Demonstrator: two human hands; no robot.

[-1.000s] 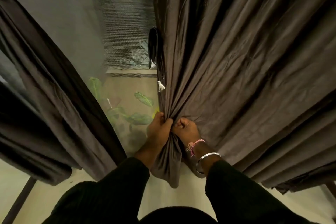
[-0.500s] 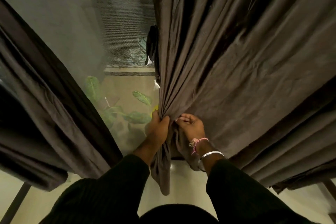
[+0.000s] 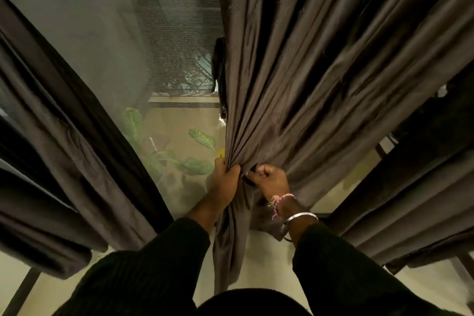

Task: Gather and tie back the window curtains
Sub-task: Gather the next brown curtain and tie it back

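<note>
A dark brown curtain [image 3: 320, 79] hangs at the right, its folds drawn together to a bunch at mid-frame. My left hand [image 3: 225, 179] grips the bunched left edge of this curtain. Just right of it, my right hand [image 3: 269, 182] is closed in a fist round more gathered folds; a pink thread and a metal bangle sit on its wrist. Below both hands the curtain's tail hangs down toward the floor. A second brown curtain [image 3: 59, 151] hangs at the left, apart from both hands.
Between the curtains is a mesh screen [image 3: 164, 59] with green plant leaves [image 3: 189, 159] behind it. A dark object [image 3: 218, 67] hangs at the right curtain's edge. Pale floor [image 3: 259, 264] lies below. A gap of window shows at the right [image 3: 359, 177].
My right hand opened half a second ago, then closed again on more folds further right. More curtain is bunched, and a gap of window has opened at the right.
</note>
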